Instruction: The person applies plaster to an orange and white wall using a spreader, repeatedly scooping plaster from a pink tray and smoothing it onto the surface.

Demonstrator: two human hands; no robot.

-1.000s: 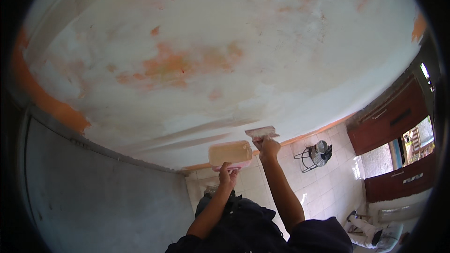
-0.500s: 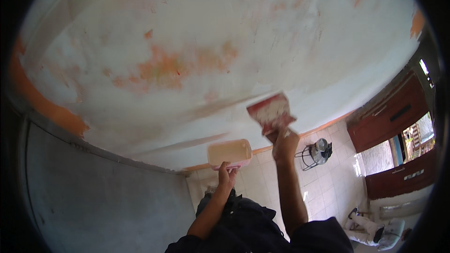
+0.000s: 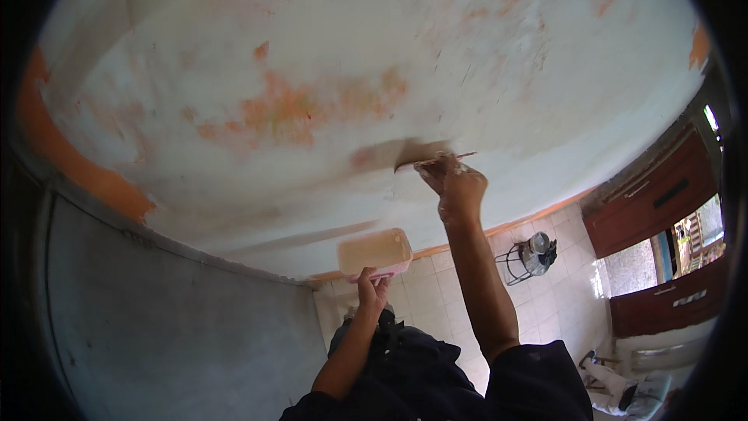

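My right hand (image 3: 460, 187) grips a putty knife (image 3: 434, 161), smeared with pale filler and seen nearly edge-on against the white, orange-patched wall (image 3: 506, 54). Just above the blade, a dark shadow falls on the wall. Lower and to the left, my left hand (image 3: 372, 288) holds a rectangular pinkish plastic container (image 3: 375, 249) from beneath, its inside cream-coloured; its fingers wrap the near side.
A grey panel (image 3: 179, 320) stands left. Below lie a tiled floor (image 3: 428, 296) and a round metal fan (image 3: 538, 253). Open reddish-brown doors (image 3: 647, 195) are on the right. A person (image 3: 623, 390) in light trousers is at the lower right.
My right hand has risen from beside the container, with the knife turning from broad face to edge-on against the wall. The container has shifted slightly left.
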